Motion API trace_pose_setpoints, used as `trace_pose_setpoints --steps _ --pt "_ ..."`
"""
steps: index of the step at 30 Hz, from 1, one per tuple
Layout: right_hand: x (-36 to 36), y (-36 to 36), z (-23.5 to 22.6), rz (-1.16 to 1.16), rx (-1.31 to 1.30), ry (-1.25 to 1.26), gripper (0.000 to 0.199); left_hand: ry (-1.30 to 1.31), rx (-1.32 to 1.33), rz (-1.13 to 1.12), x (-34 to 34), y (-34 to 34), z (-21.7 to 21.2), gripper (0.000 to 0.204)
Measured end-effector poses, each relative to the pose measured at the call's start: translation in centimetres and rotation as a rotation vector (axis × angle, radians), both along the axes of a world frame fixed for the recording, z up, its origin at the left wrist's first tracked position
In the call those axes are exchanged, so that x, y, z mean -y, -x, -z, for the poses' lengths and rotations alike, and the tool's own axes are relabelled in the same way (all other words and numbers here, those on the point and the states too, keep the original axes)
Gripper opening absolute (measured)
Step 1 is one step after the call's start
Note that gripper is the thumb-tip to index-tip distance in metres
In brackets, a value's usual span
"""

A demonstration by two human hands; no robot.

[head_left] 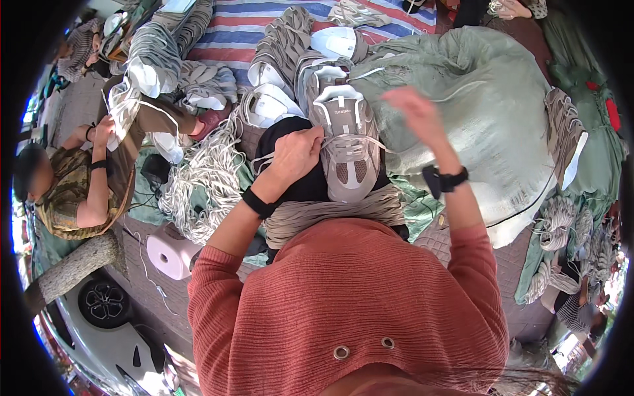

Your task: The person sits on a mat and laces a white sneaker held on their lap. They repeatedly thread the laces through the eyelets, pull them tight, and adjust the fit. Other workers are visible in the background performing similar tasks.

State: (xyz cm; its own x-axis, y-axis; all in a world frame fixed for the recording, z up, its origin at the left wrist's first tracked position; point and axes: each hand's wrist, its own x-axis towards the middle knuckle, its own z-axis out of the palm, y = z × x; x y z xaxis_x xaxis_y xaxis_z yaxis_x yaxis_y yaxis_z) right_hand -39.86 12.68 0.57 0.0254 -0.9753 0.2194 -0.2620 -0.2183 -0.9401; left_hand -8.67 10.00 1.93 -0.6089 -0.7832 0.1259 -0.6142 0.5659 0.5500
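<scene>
2 hands work the grey sneaker (349, 148): left hand (295, 155) pinches its lace (370, 140), right hand (413, 112) lifts blurred, grip unclear. A hard tug could slip the lace free.

Ground is covered by a striped blue, red and white mat (231, 30) at the top, with quilted brownish ground (522, 264) at lower right. On the mat lie rows of grey shoe uppers (281, 43) and white-soled shoes (267, 102). A heap of pale laces (205, 178) sits left of centre, a big grey-green sack (489, 112) to the right, more sacks (594, 112) at the far right edge. A pink roll (168, 254) lies at lower left.
</scene>
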Motion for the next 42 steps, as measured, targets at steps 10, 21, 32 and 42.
trace_pose_setpoints --steps 10,21,32,42 --pt "2.3 -9.6 0.1 -0.382 -0.488 0.158 0.012 -0.195 0.142 -0.215 0.3 2.2 -0.2 0.011" --pt "3.3 -8.7 -0.2 -0.489 -0.248 -0.221 0.010 -0.304 -0.074 -0.071 0.2 0.5 -1.3 0.021" --pt "3.3 16.8 -7.4 0.537 1.058 -0.235 0.021 -0.187 -0.225 0.270 2.8 0.7 -1.2 0.013" --pt "-4.8 31.8 -8.7 0.913 0.748 -0.144 0.030 -0.096 -0.170 0.223 2.1 2.1 -0.8 0.019"
